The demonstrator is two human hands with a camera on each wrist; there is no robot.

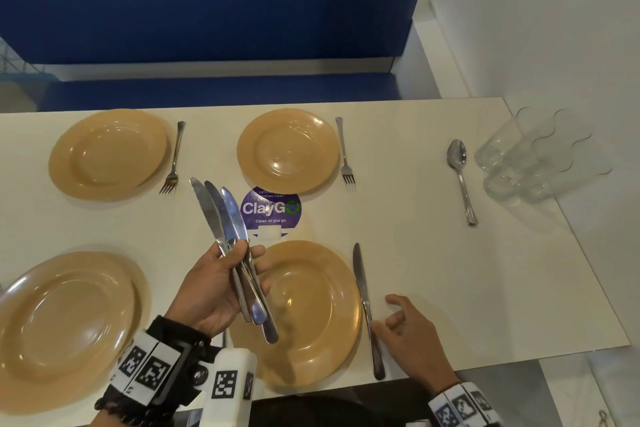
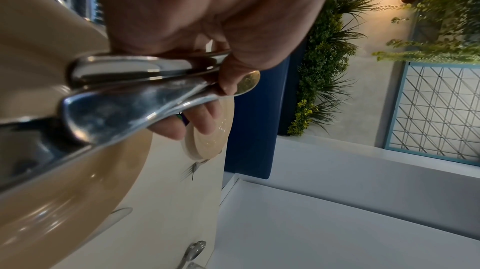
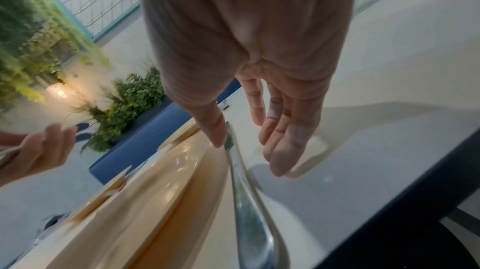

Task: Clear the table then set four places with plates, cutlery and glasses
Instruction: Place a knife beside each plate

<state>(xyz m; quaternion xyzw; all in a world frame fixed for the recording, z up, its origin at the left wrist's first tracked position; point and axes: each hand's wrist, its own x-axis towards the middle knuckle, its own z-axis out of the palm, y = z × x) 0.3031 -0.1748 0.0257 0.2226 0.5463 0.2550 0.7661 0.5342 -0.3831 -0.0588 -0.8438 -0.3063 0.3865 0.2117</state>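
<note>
**A:** Where does the setting stand?

**B:** Four tan plates are out on the tabletop [image 1: 433, 253]. The near right plate [image 1: 304, 315] has a knife [image 1: 363, 302] lying along its right rim, blade pointing away. The right hand [image 1: 412, 336] rests just beside the handle with fingers loosely spread, thumb touching the knife, gripping nothing. I judge it is just squaring that knife up.

**A:** And the other hand?

**B:** The left hand [image 1: 221, 288] is closed around three knives [image 1: 235, 253], fanned out with blades up, held above the gap between the two near plates.

**A:** So how should the step go?

**B:** Nudge the laid knife with the thumb until it runs parallel to the plate rim, just beside it and not under it. Then take one knife at a time from the bundle; pulling from a fan like that could drag a neighbour loose, so the left hand should pinch the rest firmly.

**A:** What is left?

**B:** The far plates each have a fork on their right: far left fork [image 1: 171, 158], far right fork [image 1: 345, 152]. They need knives. The near left plate [image 1: 65, 326] shows no knife yet. A spoon [image 1: 460, 180] lies well to the right, near the glasses [image 1: 519, 156] clustered by the wall, none yet at a place.
</note>
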